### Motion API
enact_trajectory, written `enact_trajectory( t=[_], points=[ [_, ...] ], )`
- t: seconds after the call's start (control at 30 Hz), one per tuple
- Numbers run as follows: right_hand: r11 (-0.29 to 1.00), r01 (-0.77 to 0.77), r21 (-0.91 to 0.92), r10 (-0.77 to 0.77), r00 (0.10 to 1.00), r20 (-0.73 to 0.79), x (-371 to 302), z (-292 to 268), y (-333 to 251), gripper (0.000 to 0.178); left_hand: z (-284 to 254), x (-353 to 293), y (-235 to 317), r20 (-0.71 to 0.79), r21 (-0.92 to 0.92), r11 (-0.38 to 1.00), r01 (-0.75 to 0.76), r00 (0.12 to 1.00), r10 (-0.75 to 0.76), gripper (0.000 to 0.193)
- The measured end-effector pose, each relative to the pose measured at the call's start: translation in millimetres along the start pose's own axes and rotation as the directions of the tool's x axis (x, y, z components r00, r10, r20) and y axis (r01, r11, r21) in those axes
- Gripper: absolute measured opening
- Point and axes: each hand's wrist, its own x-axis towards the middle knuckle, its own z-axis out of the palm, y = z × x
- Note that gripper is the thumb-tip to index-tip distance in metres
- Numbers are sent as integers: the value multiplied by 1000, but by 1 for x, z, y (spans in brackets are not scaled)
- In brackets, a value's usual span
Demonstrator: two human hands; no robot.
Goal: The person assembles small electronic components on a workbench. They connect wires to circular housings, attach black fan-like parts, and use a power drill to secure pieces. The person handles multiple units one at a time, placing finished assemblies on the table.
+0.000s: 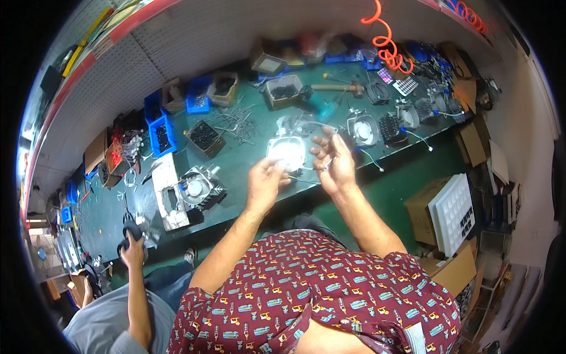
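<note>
Fingers (pixel 275 167) of left hand (pixel 263 184) at glaring unit (pixel 287 152), right hand (pixel 338 169) half-curled, both grips unclear; dark-marked sheet (pixel 405 87) beyond, illegible

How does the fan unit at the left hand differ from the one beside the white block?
The glare-lit fan unit is washed out in the middle; the left-side fan unit shows its round hub clearly. The former has the left hand at its edge; no hand is at the latter. Both look roughly square-framed.
</note>
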Motion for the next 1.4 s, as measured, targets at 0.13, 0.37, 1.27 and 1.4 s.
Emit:
enact_trajectory(
  t=[0.13,0.37,1.27,1.4],
  points=[
    [992,-58,-113,66,995,75,-1,15,20,36,-21,-9,3,-103,38,999,-7,995,11,21],
    [944,-157,-289,236,935,265,-5,49,64,46,-77,-42,17,-325,106,993,-48,942,80,15],
    [357,414,-837,-157,910,383,65,71,295,41,-303,-20,-4,-515,17,999,-43,856,46,17],
    [344,482,-806,-65,868,492,80,73,288,37,-299,-36,-11,-521,-123,992,-5,851,-60,15]
  ],
)
